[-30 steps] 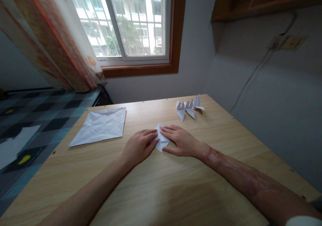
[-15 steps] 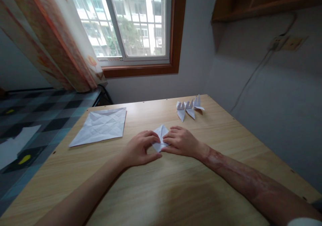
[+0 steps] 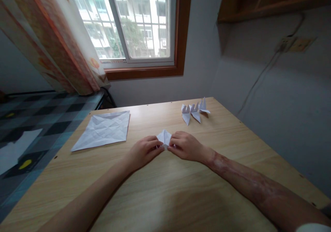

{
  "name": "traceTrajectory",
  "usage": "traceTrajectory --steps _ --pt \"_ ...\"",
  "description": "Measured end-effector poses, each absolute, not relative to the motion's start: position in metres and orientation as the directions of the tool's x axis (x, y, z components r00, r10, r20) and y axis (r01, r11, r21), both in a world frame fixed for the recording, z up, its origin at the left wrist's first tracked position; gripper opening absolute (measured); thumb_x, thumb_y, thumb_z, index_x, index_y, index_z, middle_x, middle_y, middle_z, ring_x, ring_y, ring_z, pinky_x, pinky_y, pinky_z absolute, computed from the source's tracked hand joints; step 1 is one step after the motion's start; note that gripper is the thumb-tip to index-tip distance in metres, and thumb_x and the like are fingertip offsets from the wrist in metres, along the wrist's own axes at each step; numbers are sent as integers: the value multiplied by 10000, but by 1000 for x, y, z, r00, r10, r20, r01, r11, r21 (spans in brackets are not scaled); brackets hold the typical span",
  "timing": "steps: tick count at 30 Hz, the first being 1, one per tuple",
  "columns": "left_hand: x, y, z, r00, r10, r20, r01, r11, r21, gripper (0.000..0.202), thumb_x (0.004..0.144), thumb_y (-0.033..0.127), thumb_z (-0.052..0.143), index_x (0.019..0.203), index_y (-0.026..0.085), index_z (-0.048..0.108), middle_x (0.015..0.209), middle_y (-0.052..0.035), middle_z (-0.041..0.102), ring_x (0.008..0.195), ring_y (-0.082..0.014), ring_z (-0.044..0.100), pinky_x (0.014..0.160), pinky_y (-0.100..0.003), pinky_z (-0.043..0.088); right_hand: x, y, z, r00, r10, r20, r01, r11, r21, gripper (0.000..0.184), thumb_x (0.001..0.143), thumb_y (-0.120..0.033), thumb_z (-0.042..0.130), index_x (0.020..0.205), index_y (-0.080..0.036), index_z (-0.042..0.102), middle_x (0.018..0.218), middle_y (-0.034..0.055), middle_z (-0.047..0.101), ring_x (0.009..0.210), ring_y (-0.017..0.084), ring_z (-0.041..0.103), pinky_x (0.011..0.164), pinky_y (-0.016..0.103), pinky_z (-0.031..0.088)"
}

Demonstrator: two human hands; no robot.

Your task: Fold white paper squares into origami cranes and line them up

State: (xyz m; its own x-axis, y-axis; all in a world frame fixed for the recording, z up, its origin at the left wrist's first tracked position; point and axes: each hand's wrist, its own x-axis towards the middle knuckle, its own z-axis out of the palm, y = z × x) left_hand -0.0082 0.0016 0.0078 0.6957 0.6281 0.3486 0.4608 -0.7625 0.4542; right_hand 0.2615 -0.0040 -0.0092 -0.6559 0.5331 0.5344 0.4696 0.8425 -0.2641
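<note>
A small folded white paper lies between my hands near the middle of the wooden table. My left hand pinches its left side, with the thumb close to the near edge. On the opposite side, my right hand grips the paper between thumb and fingers. The fingers cover both side corners, while the far point and central crease show. Beyond my right hand stand several folded paper cranes in a row. To the left lies a larger creased sheet of white paper.
A bed with a checked cover adjoins the table on the left, with torn white paper on it. Behind are a curtain and a barred window. A cable runs down the right wall below a wooden shelf.
My left thumb has closed in from the open position onto the paper's near edge. The paper's near corner has folded up, and my right fingers have shifted slightly on it.
</note>
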Motion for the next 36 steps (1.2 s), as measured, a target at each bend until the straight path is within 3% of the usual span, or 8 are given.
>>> traceTrajectory --steps 5,8,12,20,24,30,36 --pt "-8 2 8 616 715 331 493 -678 545 210 1106 318 607 1181 219 777 1025 -54 750 815 -165 704 748 -284 554 263 -2 -11 -542 700 466 455 710 -538 99 1003 -196 773 982 -203 676 924 36 701 890 208 643 816 328 500" --pt "-8 3 7 625 687 371 477 -713 515 196 1098 283 600 1163 220 774 1119 -72 748 865 -167 725 792 -290 587 263 0 -12 -514 733 446 423 669 -611 142 975 -106 748 1067 -196 688 952 29 710 881 196 652 808 315 507" --pt "-7 3 5 681 594 427 452 -801 393 208 1092 233 599 1112 241 806 1185 -93 796 1092 -236 752 981 -381 615 263 2 -11 -566 682 464 417 722 -552 133 994 -69 701 998 -197 735 939 43 706 913 210 645 836 326 508" --pt "-8 2 8 738 532 416 455 -847 276 239 1099 244 616 1193 283 833 1291 -80 805 1087 -245 750 968 -411 623 264 0 -10 -580 678 452 447 729 -519 63 1021 -205 780 1082 -217 782 954 39 680 931 213 634 858 327 504" --pt "-7 0 12 781 481 398 430 -876 216 259 1095 218 598 1214 269 822 1261 -79 818 1069 -255 755 961 -434 615 264 2 -11 -580 673 458 443 733 -517 69 1025 -176 763 1072 -218 791 929 32 666 923 209 630 858 326 500" --pt "-8 0 14 812 443 380 375 -895 243 299 1077 188 590 1226 296 825 1178 -73 830 1048 -248 772 927 -407 620 263 3 -10 -569 682 459 435 724 -535 106 997 -107 749 1029 -201 786 907 28 656 894 200 626 825 313 485" --pt "-9 -2 16 807 454 378 362 -886 290 357 965 152 646 1230 300 835 1202 -72 825 1015 -249 786 923 -397 635 265 1 -6 -597 681 425 432 719 -544 146 997 -108 738 1101 -207 763 949 35 671 925 212 628 844 325 495"
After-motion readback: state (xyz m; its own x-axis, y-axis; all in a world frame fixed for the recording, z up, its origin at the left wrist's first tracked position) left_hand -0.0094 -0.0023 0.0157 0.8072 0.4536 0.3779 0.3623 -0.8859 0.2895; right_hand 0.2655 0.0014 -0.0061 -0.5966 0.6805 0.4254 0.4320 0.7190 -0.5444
